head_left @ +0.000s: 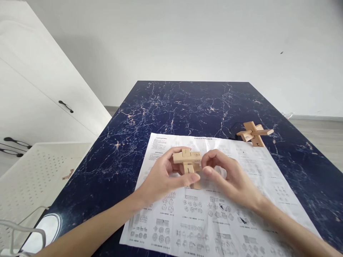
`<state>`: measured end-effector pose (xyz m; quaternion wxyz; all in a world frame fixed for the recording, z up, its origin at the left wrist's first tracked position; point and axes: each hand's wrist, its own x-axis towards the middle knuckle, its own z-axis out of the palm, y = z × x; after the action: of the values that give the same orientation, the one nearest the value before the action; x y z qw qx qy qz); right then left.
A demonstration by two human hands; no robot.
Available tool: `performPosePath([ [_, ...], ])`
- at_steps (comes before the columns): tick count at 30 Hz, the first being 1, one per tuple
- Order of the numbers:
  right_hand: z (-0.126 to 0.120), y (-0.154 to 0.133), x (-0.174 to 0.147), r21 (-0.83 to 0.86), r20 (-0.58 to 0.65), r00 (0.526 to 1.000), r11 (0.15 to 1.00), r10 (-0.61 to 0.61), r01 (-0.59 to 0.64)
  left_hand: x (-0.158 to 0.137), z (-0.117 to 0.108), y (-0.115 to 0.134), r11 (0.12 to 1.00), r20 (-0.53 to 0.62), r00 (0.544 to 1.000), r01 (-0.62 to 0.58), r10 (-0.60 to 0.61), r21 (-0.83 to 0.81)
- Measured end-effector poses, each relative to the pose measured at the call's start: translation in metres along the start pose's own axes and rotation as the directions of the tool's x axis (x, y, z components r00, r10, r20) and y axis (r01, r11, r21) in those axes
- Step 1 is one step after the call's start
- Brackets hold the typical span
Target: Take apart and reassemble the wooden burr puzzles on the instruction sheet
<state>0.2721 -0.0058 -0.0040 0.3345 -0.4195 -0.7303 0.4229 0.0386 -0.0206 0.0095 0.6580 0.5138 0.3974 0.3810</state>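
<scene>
My left hand (pixel 166 173) grips a wooden interlocking puzzle (pixel 187 156) made of crossed numbered bars. Its thumb presses against the lower front of the puzzle, and the other fingers are behind and to the left, partly hidden. Curled but apart, the fingers of my right hand (pixel 226 173) are beside the right end of the horizontal bar; I cannot tell whether the fingertips touch it. No piece shows between them. Under both hands lies a large printed instruction sheet (pixel 193 223) with rows of small puzzle diagrams.
Another wooden cross puzzle (pixel 253 134) sits at the sheet's upper right corner. The dark blue marbled table (pixel 171 107) reaches back toward a white wall. At left are white cabinets (pixel 34 71), a perforated white surface (pixel 34 171) and a round shiny object (pixel 41 233).
</scene>
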Motion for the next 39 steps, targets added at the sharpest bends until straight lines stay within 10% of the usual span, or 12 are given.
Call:
performPosePath([
  [10, 0.008, 0.008, 0.003, -0.417, 0.151, 0.977, 0.886, -0.153, 0.203, 0.005, -0.002, 0.003, 1.0, -0.195, 0.981, 0.002, 0.004, 0.028],
  [16, -0.002, 0.001, 0.005, -0.044, 0.132, 0.991, 0.999, 0.008, -0.002, 0.004, -0.002, 0.002, 1.0, -0.187, 0.982, 0.003, -0.003, -0.003],
  [22, -0.011, 0.002, 0.007, 0.411, 0.237, 0.97, 0.899, 0.055, -0.151, 0.004, -0.001, 0.003, 0.999, -0.173, 0.985, -0.012, 0.006, -0.036],
  [39, -0.008, 0.006, 0.008, 0.504, 0.337, 0.927, 0.8, 0.166, -0.326, 0.002, 0.0, 0.003, 0.999, -0.14, 0.99, 0.007, -0.002, 0.036],
])
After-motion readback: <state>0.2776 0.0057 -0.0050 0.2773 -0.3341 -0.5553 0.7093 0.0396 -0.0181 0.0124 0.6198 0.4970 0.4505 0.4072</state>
